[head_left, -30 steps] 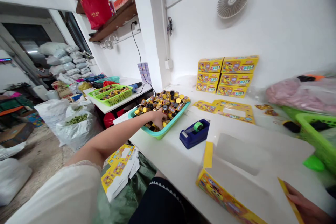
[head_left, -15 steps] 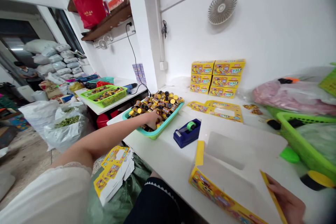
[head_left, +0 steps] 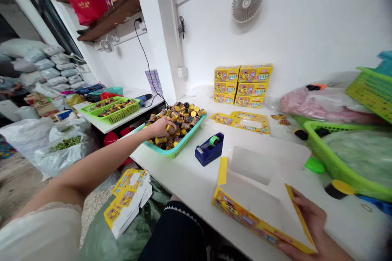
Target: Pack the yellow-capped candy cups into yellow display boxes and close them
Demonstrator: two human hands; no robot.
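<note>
Our left hand [head_left: 161, 126] pinches a jar [head_left: 170, 129] over the tray [head_left: 189, 139], more jars [head_left: 185, 117] close beneath it. Our right hand [head_left: 310, 217] grips the open box [head_left: 241, 213] by one side, the rest stretching leftward; between our hands we note a tape dispenser [head_left: 208, 149] on the worktop [head_left: 177, 173].

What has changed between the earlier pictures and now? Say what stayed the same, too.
The left hand, earlier reaching down among the small containers near the basket's front rim, has lifted up and leftward and now appears to grip a small container. The right hand still holds the open box; the tape dispenser and stacked boxes stayed put.
</note>
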